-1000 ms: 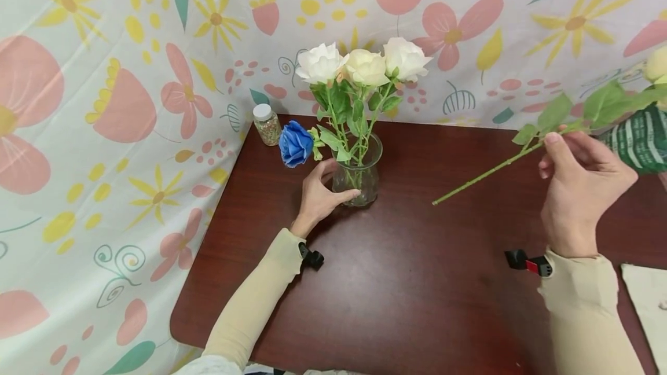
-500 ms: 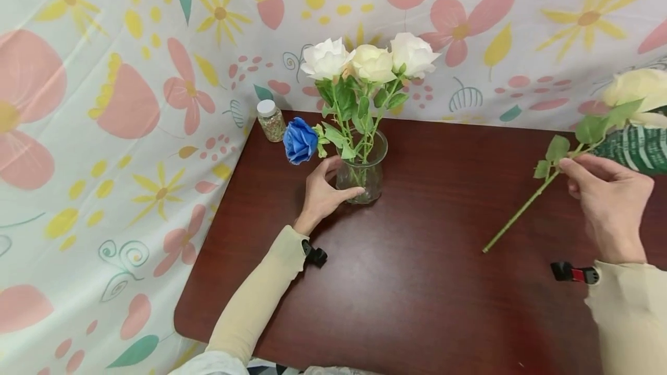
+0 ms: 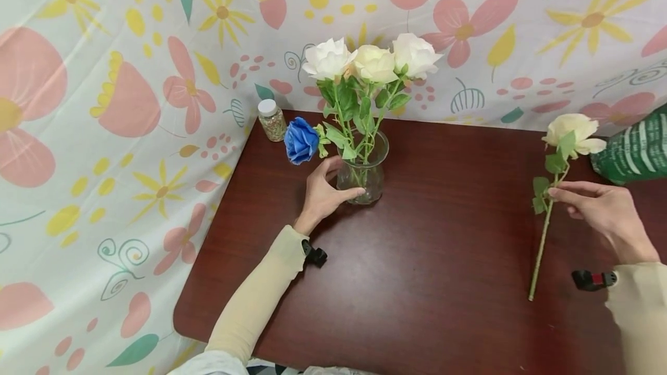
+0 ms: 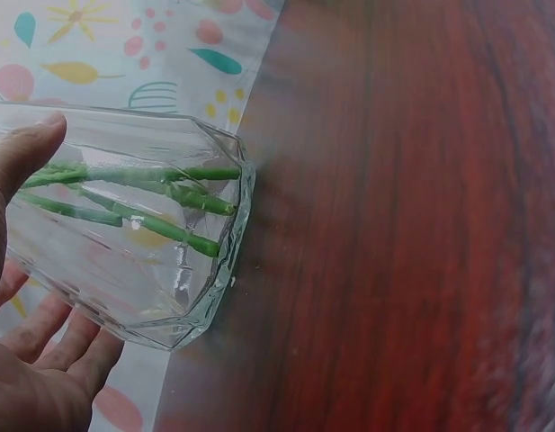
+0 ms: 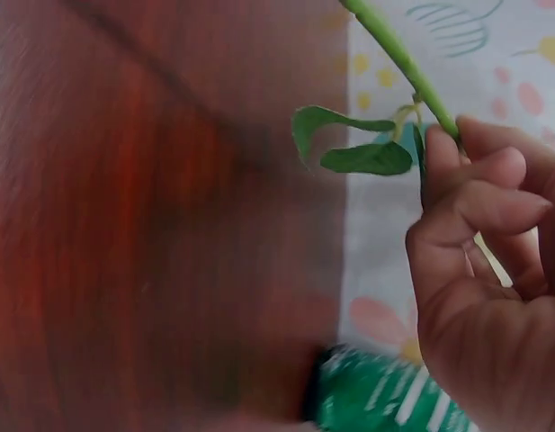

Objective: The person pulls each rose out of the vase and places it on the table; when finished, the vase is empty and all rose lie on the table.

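Note:
My left hand [image 3: 324, 192] grips the side of a clear glass vase [image 3: 371, 181], thumb in front and fingers behind. Three white and cream roses [image 3: 374, 65] and a blue rose [image 3: 301, 141] stand in it, the blue one drooping left over the rim. Green stem ends [image 4: 201, 202] show through the glass in the left wrist view. Off to the right, my right hand [image 3: 607, 213] pinches the stem of a single cream rose [image 3: 570, 135] between thumb and fingers. Its bloom points up and its bare stem end hangs toward me, apart from the vase.
A small white-capped jar [image 3: 272, 121] stands at the table's back left corner. A green patterned object [image 3: 636, 149], partly cut off, is at the right behind my right hand. Flower-printed cloth [image 3: 130, 190] borders the dark wooden table [image 3: 417, 282] at the back and left.
My right hand has moved right and slightly down, turning the cream rose from slanted to nearly upright, so its bloom is now fully in view. My left hand stays on the vase.

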